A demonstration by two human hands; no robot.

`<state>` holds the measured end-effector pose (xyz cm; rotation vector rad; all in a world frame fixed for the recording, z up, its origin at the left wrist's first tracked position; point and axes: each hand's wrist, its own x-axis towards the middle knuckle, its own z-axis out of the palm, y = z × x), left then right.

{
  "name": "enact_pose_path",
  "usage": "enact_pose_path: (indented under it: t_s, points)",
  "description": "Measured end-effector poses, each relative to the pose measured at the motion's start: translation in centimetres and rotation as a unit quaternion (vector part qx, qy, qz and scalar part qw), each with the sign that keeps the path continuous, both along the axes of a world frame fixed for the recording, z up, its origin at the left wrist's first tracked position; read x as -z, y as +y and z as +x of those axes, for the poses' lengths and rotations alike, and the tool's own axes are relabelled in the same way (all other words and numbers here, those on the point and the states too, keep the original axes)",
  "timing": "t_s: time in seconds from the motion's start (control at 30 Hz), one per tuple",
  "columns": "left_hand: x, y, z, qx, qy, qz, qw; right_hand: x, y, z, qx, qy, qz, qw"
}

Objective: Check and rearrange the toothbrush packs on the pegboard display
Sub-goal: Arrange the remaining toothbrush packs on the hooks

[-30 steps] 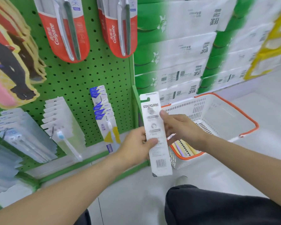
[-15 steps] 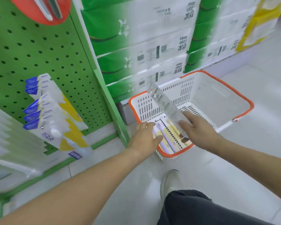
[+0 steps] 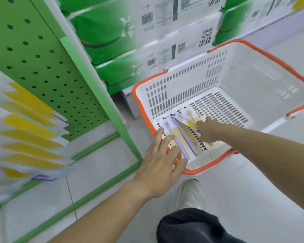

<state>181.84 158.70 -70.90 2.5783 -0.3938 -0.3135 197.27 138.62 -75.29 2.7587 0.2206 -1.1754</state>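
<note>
Packs point(image 3: 180, 137) lying flat in basket point(image 3: 182, 88) beside pegboard point(image 3: 35, 55), presumably staged for rehanging; left hand point(image 3: 162, 165) spread over near rim, right hand point(image 3: 206, 131) reaching inside, fingers hidden, grip unclear

Green-white tissue packs point(image 3: 112, 37) behind basket point(image 3: 253, 55)

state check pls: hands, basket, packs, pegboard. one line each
left hand: open, fingers spread over the basket's near rim, above the packs
right hand: inside the basket, on the packs; grip unclear
basket: on the floor, upright
toothbrush packs: lying flat in the basket's near corner, overlapping
hanging packs: on the pegboard, blurred
pegboard: upright
</note>
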Motion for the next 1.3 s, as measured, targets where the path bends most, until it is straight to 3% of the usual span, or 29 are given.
enact_pose_path:
  t_s: [0.17, 0.23, 0.37, 0.47, 0.57, 0.73, 1.0, 1.2, 1.3]
  points:
    - [0.0, -0.1, -0.1, -0.004, 0.006, -0.002, 1.000, -0.3, 0.1, -0.6, 0.005, 0.061, 0.002, 0.998]
    - [-0.2, -0.1, -0.1, 0.001, 0.012, 0.008, 1.000, -1.5, 0.3, -1.0, -0.004, 0.037, 0.017, 0.999]
    - [-1.2, -0.2, 0.0, 0.013, 0.037, 0.045, 0.998, -5.7, 0.6, -2.2, 0.013, -0.048, 0.140, 0.989]
    - [-3.6, -0.8, -0.3, -0.060, 0.040, -0.049, 0.996, -10.0, 1.6, -4.2, 0.013, -0.104, 0.226, 0.968]
    - [-8.1, -1.1, -1.3, -0.180, -0.024, -0.164, 0.970, -14.4, 3.6, -6.7, 0.010, -0.154, 0.305, 0.940]
    - [-14.9, 2.0, -4.3, -0.233, -0.032, -0.226, 0.945, -21.2, 8.5, -10.5, 0.002, -0.211, 0.409, 0.888]
    - [-22.7, 13.3, -12.6, -0.253, -0.079, -0.154, 0.952, -28.9, 17.4, -15.6, -0.057, -0.283, 0.429, 0.856]
    - [-24.4, 19.0, -15.0, -0.325, -0.168, -0.129, 0.922, -29.9, 24.0, -16.4, -0.035, -0.329, 0.499, 0.801]
    - [-25.0, 20.3, -14.1, -0.330, -0.193, -0.069, 0.921, -30.5, 26.7, -15.5, -0.032, -0.335, 0.500, 0.798]
